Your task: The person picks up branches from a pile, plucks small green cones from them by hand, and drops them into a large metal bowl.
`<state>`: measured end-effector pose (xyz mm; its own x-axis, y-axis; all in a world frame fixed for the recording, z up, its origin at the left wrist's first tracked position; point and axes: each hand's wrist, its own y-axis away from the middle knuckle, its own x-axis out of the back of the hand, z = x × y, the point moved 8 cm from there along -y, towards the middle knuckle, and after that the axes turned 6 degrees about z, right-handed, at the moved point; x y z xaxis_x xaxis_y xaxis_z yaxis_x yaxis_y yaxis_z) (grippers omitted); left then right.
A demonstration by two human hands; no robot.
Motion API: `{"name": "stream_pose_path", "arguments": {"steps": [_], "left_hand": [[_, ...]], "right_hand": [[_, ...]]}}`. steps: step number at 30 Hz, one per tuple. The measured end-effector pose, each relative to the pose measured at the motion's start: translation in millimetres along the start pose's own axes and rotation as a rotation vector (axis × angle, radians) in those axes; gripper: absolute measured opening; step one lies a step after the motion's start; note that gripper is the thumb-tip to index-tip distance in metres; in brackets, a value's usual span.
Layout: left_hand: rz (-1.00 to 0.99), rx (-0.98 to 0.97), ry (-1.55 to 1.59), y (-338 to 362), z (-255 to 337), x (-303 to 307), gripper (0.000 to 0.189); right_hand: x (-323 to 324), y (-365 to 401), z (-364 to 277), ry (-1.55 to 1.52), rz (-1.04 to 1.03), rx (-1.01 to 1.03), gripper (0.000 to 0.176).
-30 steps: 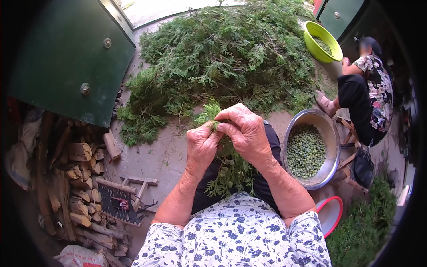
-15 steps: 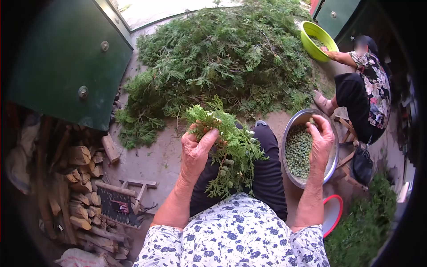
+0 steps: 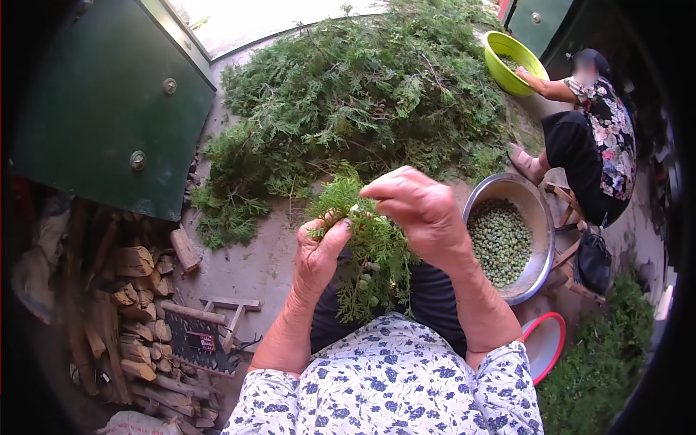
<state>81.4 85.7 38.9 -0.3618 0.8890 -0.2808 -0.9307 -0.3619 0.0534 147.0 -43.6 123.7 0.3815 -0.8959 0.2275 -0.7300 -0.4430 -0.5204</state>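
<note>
My left hand is closed around a leafy green conifer sprig, which hangs over my lap with a few small round cones among its leaves. My right hand is at the top of the sprig, its fingers curled in a pinch close to my left thumb. What lies between those fingertips is hidden. To the right of my knees stands a steel basin, with many small green cones in it.
A big heap of cut branches lies ahead. At right sits a co-worker, one hand in a yellow-green basin. A red-rimmed basin is near my right elbow. Stacked firewood and a low stool are at left.
My right hand has moved left from above the steel basin to the sprig; the small cone it held is no longer visible in its fingers. My left hand keeps its hold on the sprig.
</note>
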Motion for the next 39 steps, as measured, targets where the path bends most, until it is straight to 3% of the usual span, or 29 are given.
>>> {"name": "stream_pose_path", "arguments": {"steps": [3, 7, 9, 11, 14, 16, 17, 18, 20, 22, 24, 26, 28, 30, 32, 34, 35, 36, 37, 39], "left_hand": [[0.004, -0.083, -0.180, 0.8, 5.0, 4.7, 0.015], [0.002, -0.088, -0.185, 1.7, 8.0, 1.3, 0.014], [0.014, -0.276, -0.427, 2.6, 18.5, -3.7, 0.013], [0.002, -0.366, -0.406, 0.8, 15.2, -4.0, 0.014], [-0.060, -0.173, -0.184, -1.2, 6.6, 1.2, 0.019], [0.037, 0.037, 0.195, -8.2, -19.5, 18.6, 0.036], [0.015, -0.017, 0.249, -7.9, -18.5, 19.8, 0.050], [0.019, -0.015, 0.251, -9.2, -20.2, 22.4, 0.050], [0.077, -0.010, 0.287, -13.2, -23.8, 33.7, 0.058], [0.059, 0.017, 0.340, -18.0, -30.5, 37.2, 0.057], [0.260, 0.122, 0.480, -20.7, -41.2, 45.9, 0.047], [0.270, 0.154, 0.479, -17.8, -36.8, 48.4, 0.041], [0.549, 0.113, 0.250, -10.9, -29.5, 68.4, 0.042], [0.582, 0.082, 0.114, -2.0, -8.4, 59.8, 0.046], [0.660, -0.709, -0.837, 22.0, 67.3, 31.4, 0.044], [0.385, -0.875, -0.604, 41.9, 81.8, -1.3, 0.033], [0.173, -0.802, -0.373, 45.9, 73.4, -17.4, 0.022], [0.056, -0.659, -0.396, 49.9, 59.1, -32.9, 0.018], [-0.017, -0.575, -0.613, 52.5, 53.6, -54.2, 0.019], [-0.010, -0.400, -0.628, 49.5, 16.5, -53.3, 0.023]], "right_hand": [[-19.1, 2.8, 6.5, -0.038, -0.084, -0.042, 0.026], [-25.1, 7.9, 14.3, -0.025, -0.112, -0.031, 0.024], [-25.6, 11.2, 14.9, 0.018, -0.104, -0.051, 0.021], [-20.3, 24.8, 48.1, -0.346, 0.057, -0.580, 0.011], [22.5, 30.9, 64.0, -0.535, 0.338, -0.560, 0.017], [68.6, 44.9, 74.5, -0.404, 0.528, -0.505, 0.019], [95.7, 59.3, 83.7, -0.294, 0.592, -0.515, 0.022], [124.3, 75.4, 93.8, -0.183, 0.652, -0.521, 0.025], [172.7, 104.8, 106.5, 0.314, 0.676, -0.519, 0.033], [185.0, 112.4, 89.9, 0.968, 0.618, -0.390, 0.037], [185.4, 119.6, 92.8, 0.868, 0.655, -0.469, 0.034], [148.6, 107.8, 92.9, 0.360, 0.530, -0.533, 0.034], [96.1, 85.9, 70.5, 0.184, 0.274, -0.584, 0.034], [60.0, 86.6, 76.9, -0.006, 0.165, -0.586, 0.032], [37.6, 90.9, 87.0, -0.061, 0.101, -0.558, 0.030], [29.6, 96.6, 92.8, -0.072, 0.120, -0.579, 0.029], [27.2, 98.9, 93.7, -0.069, 0.127, -0.607, 0.029], [24.9, 100.9, 95.0, -0.067, 0.133, -0.632, 0.029], [22.5, 101.4, 95.3, -0.061, 0.127, -0.615, 0.028], [17.3, 103.5, 92.2, -0.075, 0.142, -0.616, 0.027]]}}
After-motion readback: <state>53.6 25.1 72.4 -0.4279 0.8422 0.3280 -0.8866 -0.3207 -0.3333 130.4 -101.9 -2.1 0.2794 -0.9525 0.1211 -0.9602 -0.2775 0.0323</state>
